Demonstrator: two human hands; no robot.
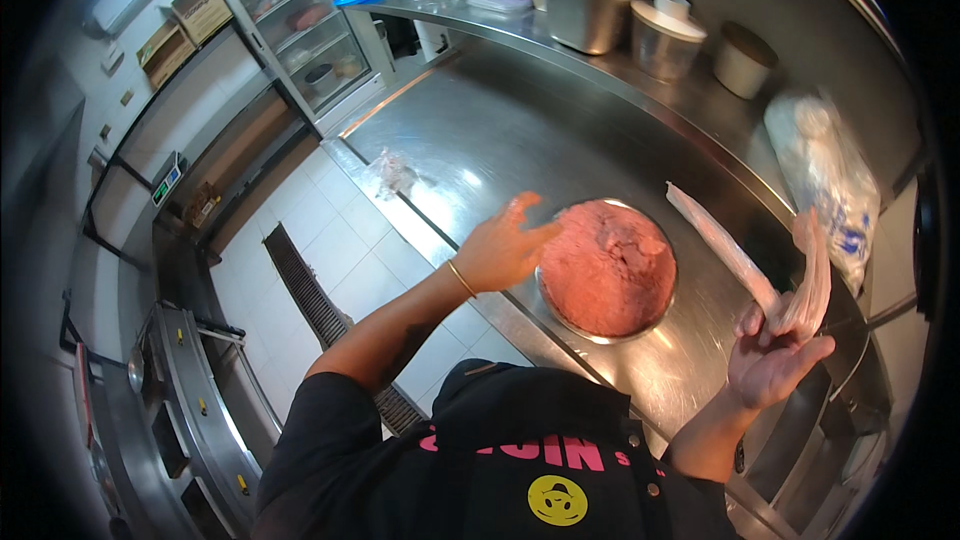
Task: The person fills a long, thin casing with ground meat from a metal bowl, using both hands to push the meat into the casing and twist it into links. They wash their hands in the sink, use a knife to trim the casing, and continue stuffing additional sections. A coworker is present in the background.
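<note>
A round metal bowl (598, 337) stands on the steel table, heaped with pink ground meat (605, 265). The meat's surface is mostly smooth, with a rough hollow toward the upper right. My left hand (508, 248) is at the bowl's left rim. Its fingers are bent and apart, with nothing in them, and the fingertips look close to the meat; I cannot tell if they touch. To the right of the bowl, my right hand (770, 368) is turned palm up, thumb out. Its fingers hold a long, limp, translucent strip (728, 252), which looks like bunched plastic film, with two lengths sticking out.
On the back shelf are a deep steel pan (580, 15), a lidded tub (665, 40) and a round container (744, 60). A clear plastic bag (825, 175) lies at the right. Crumpled plastic (393, 173) sits by the table's left edge. A glass-door fridge (298, 25) stands far left.
</note>
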